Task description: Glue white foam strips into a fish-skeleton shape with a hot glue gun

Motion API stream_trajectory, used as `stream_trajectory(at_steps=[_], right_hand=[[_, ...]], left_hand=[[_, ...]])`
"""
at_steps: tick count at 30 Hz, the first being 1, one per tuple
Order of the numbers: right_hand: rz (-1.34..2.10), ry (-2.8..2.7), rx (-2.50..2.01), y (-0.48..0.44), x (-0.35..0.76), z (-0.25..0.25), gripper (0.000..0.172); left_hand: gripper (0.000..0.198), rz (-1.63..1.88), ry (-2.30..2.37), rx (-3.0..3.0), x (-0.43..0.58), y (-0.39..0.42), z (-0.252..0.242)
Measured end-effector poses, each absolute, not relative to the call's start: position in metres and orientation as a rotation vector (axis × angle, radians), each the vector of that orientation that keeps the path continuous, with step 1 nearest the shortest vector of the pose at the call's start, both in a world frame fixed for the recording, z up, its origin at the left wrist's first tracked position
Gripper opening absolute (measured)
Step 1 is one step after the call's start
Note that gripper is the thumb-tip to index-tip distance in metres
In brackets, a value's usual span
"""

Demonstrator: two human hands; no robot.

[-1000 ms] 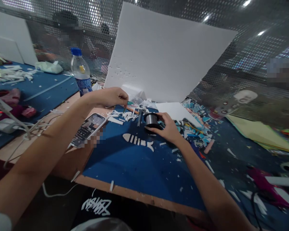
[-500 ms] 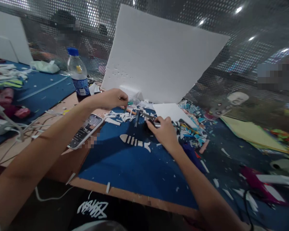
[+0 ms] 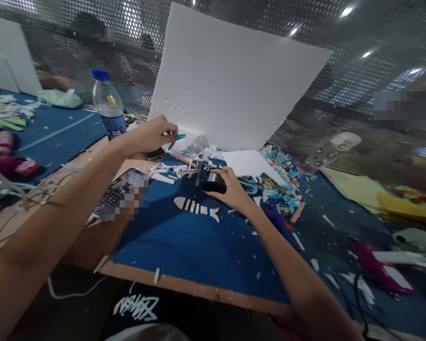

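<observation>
My right hand (image 3: 230,189) is closed around a small spool of silvery wire (image 3: 214,181) on the blue mat (image 3: 199,246). My left hand (image 3: 152,135) is raised above the mat's far left corner, its fingers pinched on a thin tool with a green tip (image 3: 179,138). Just in front of the spool lies a white foam fish skeleton (image 3: 197,208) cut into segments. A large white foam sheet (image 3: 234,80) leans against the perforated metal screen behind both hands.
A phone (image 3: 119,189) lies left of the mat, a water bottle (image 3: 107,105) behind it. White and blue foam scraps (image 3: 284,184) litter the mat's far side. Cables (image 3: 28,189) lie at left, a magenta tool (image 3: 379,263) and yellow sheets (image 3: 358,187) at right.
My left hand has lifted slightly with the green-tipped tool. My right hand has shifted its grip on the spool, which now stands more upright under my fingers.
</observation>
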State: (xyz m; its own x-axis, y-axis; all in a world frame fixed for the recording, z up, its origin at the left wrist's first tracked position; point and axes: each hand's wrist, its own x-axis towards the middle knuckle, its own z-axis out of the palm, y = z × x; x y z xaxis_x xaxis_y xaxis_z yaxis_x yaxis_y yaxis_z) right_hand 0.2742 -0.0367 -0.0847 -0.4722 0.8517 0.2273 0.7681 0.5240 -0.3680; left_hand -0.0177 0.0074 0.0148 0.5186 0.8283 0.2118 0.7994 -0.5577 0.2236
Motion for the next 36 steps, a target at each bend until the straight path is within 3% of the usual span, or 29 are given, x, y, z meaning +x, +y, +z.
stream_trajectory(at_steps=[8,13,17,23,30,36], right_hand=[[0.566,-2.409,-1.325,-0.035,0.288,-0.074,0.083],[0.412,-2.507,-1.353,-0.034,0.294,-0.064,0.076],[0.533,-2.322,-1.411,-0.036,0.287,-0.067,0.086],[0.739,-2.120,-1.315,-0.034,0.279,-0.083,0.069],[0.349,-2.435,-1.319,-0.035,0.288,-0.067,0.059],[0.308,-2.400,-1.363,-0.036,0.292,-0.069,0.086]], left_hand=[[0.036,0.817,1.588,2.738,-0.024,0.011,0.009],[0.035,0.746,1.583,2.632,-0.022,0.004,0.018],[0.031,0.587,1.554,2.563,-0.016,-0.005,0.023],[0.031,0.558,1.580,2.559,-0.011,-0.014,0.029],[0.033,0.441,1.591,2.595,-0.011,-0.011,0.028],[0.029,0.398,1.557,2.550,-0.009,-0.012,0.027]])
